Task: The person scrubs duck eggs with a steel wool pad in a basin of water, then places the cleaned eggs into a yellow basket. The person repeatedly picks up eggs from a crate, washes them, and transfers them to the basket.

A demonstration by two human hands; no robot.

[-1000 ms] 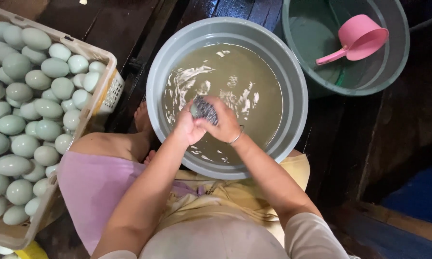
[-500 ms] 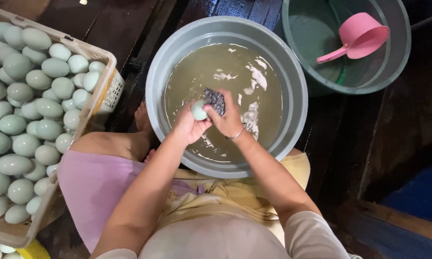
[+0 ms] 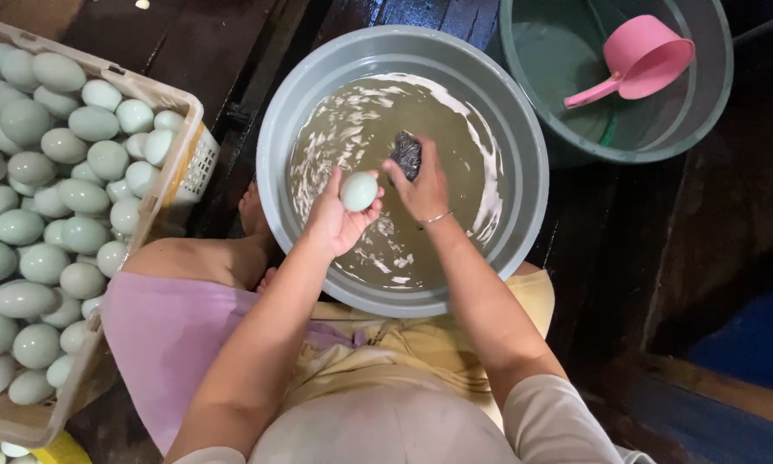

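Change since earlier frames: both hands have been lifted slightly and drawn apart; the egg, formerly half-hidden under the scourer, is now shown clear of it, and foam has spread along the basin's rim.
Left hand [image 3: 339, 219]: held above the water, palm up; fingers curled around the egg.
Egg [image 3: 359, 191]: pale green, cradled at the left fingertips, above the water near the middle of the basin.
Right hand [image 3: 421, 185]: just beside the egg, not touching it; fingers pinched on the scourer.
Scourer [image 3: 406, 155]: dark wire pad, gripped at the right fingertips, just above the water.
Basin [image 3: 276, 129]: grey, round, filled with cloudy, foam-streaked water; set on the dark floor between the knees.
Crate [image 3: 185, 112]: at the left, heaped with similar pale green eggs.
Second tub [image 3: 713, 77]: at the upper right, with a pink scoop [image 3: 640, 56] inside.
Technique (judgement): light pressure is advised, the egg being turned in the palm so that all of the shell is reached without cracking.
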